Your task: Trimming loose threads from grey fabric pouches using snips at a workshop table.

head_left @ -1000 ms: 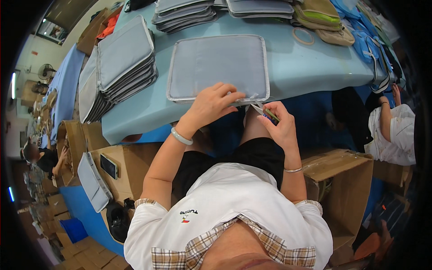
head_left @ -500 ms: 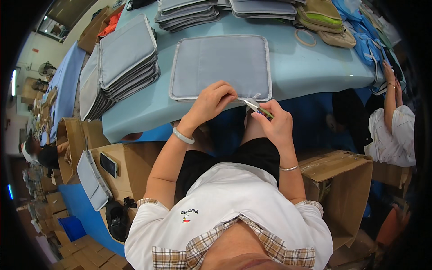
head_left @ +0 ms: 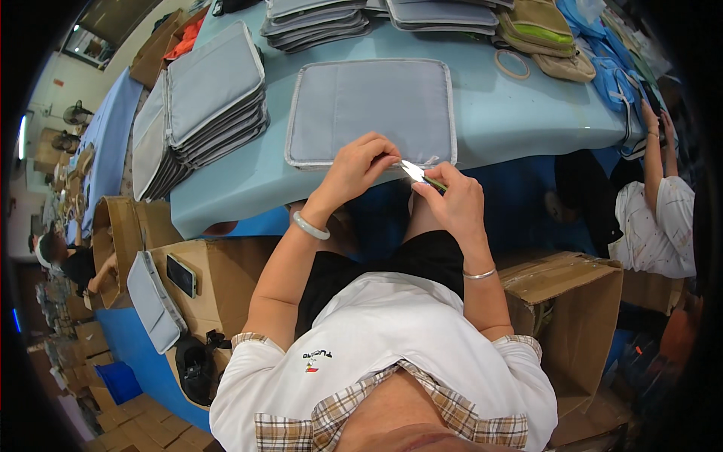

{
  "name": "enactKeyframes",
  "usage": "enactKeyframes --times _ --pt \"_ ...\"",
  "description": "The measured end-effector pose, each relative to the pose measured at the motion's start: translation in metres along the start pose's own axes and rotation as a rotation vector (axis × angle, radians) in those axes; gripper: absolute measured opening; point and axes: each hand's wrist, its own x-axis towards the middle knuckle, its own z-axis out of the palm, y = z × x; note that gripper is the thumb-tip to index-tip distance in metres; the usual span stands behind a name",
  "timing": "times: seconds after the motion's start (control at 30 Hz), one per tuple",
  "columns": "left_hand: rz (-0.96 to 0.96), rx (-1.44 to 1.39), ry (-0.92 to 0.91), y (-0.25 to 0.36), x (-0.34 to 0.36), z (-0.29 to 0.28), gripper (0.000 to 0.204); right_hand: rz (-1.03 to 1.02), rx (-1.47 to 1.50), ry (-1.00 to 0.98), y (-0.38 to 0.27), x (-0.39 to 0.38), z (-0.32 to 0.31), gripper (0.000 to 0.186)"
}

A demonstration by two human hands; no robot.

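Observation:
A grey rectangular fabric panel (head_left: 376, 102) with pale bound edges lies flat at the table's near edge. At its near edge my left hand (head_left: 364, 162) has thumb and forefinger pinched together; what is between the fingertips is too small to make out. My right hand (head_left: 458, 197) is closed around a pair of thread snips (head_left: 413, 172) with bright blades and a green handle. The blades point left, close beside my left fingertips. White loose ends (head_left: 431, 160) show at the panel's near right corner.
Stacks of similar grey panels stand at left (head_left: 215, 94) and at the back (head_left: 316, 22). A tape roll (head_left: 512, 65) and khaki bags (head_left: 546, 34) lie back right. Cardboard boxes (head_left: 565, 286) flank my legs. A phone (head_left: 181, 275) rests on the left box. A co-worker (head_left: 651, 218) works at far right.
My right hand has shifted slightly left and up, bringing the snips' blades closer to my left fingertips. My left hand and the panel stay almost in place.

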Motion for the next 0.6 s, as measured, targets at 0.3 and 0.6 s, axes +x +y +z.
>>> enactKeyframes --times 0.3,0.6 --pt "-0.001 -0.002 0.012 -0.0003 -0.0003 0.0008 0.007 0.052 0.013 -0.054 -0.0018 0.0008 -0.0042 0.025" --pt "0.011 -0.007 0.009 -0.0024 -0.0007 0.0022 0.008 -0.022 -0.012 -0.002 0.0027 0.0019 0.0045 0.026"
